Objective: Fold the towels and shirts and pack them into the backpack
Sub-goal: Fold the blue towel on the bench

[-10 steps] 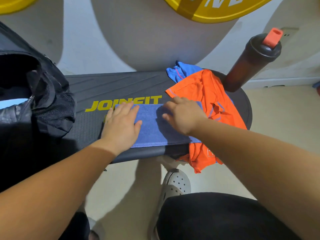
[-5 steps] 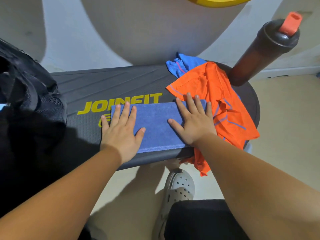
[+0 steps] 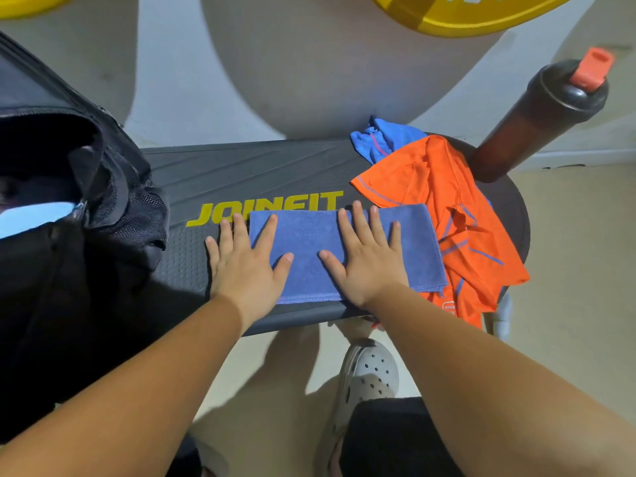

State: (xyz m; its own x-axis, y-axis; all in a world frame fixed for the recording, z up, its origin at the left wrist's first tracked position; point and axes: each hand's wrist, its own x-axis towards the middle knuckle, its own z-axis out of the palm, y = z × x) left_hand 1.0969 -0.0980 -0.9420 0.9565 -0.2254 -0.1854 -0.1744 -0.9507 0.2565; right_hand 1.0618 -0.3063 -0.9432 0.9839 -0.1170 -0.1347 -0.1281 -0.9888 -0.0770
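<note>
Both hands — left hand (image 3: pixel 246 266), right hand (image 3: pixel 366 261) — flat, fingers (image 3: pixel 356 220) spread.

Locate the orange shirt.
In the head view, the orange shirt lies crumpled on the right end of the black bench, partly under the blue towel and beside the dark bottle.

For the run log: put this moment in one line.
left hand: flat on left end of blue towel | right hand: flat on blue towel | orange shirt: unfolded, right of towel | backpack: open, left
</note>
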